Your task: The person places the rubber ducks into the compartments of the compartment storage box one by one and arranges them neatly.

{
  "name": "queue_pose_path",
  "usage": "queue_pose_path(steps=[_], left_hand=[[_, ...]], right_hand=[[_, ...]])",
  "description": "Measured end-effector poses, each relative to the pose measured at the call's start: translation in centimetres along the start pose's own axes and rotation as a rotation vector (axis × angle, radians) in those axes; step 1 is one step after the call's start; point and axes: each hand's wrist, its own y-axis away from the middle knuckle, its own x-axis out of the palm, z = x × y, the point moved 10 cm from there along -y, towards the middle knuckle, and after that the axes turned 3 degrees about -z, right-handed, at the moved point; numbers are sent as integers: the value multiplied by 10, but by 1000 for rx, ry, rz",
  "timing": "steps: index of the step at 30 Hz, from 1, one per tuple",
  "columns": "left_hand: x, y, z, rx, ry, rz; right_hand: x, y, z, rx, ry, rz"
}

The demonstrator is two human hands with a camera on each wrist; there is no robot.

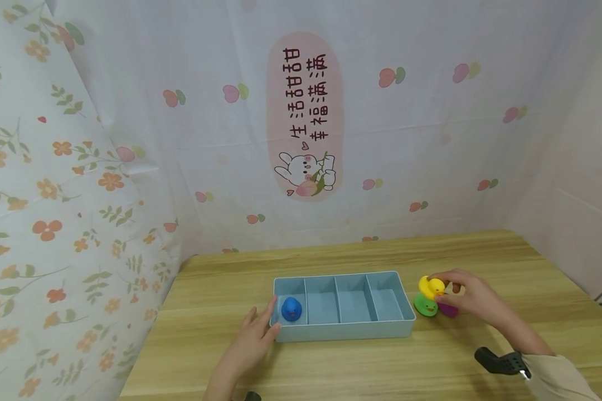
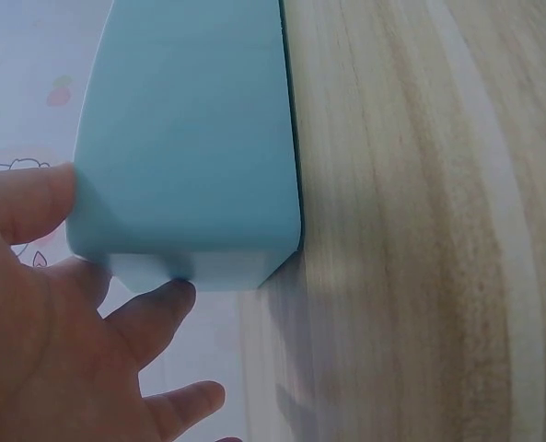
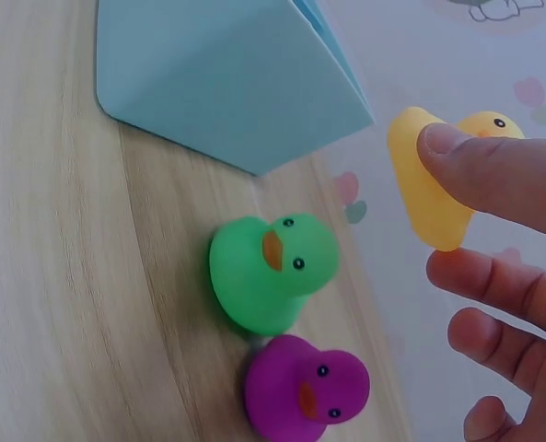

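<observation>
Between its thumb and fingers, my right hand (image 1: pixel 474 298) pinches a yellow rubber duck (image 3: pixel 424 184), lifted above the table to the right of a light blue box (image 1: pixel 343 331). Below it, a green rubber duck (image 3: pixel 259 276) and a purple rubber duck (image 3: pixel 296 391) sit side by side on the wood. My left hand (image 1: pixel 248 342) rests at the box's left end, thumb by the front corner and the other fingers extended along the end wall. A blue rubber duck (image 1: pixel 291 309) sits in the leftmost compartment of the box.
Thin dividers split the box into several compartments in a row. It stands on a wood-grain table (image 1: pixel 221 284). A printed white curtain (image 1: pixel 205 139) hangs behind the table, and a floral one (image 1: pixel 55 223) on the left.
</observation>
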Motion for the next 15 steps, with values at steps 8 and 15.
queue_pose_path(steps=[8,15], left_hand=[[-1,1,-2,-3,2,-4],[-2,1,-4,6,3,-3]], right_hand=[[11,-5,7,-20,-27,24],[19,-8,16,-36,-41,34]])
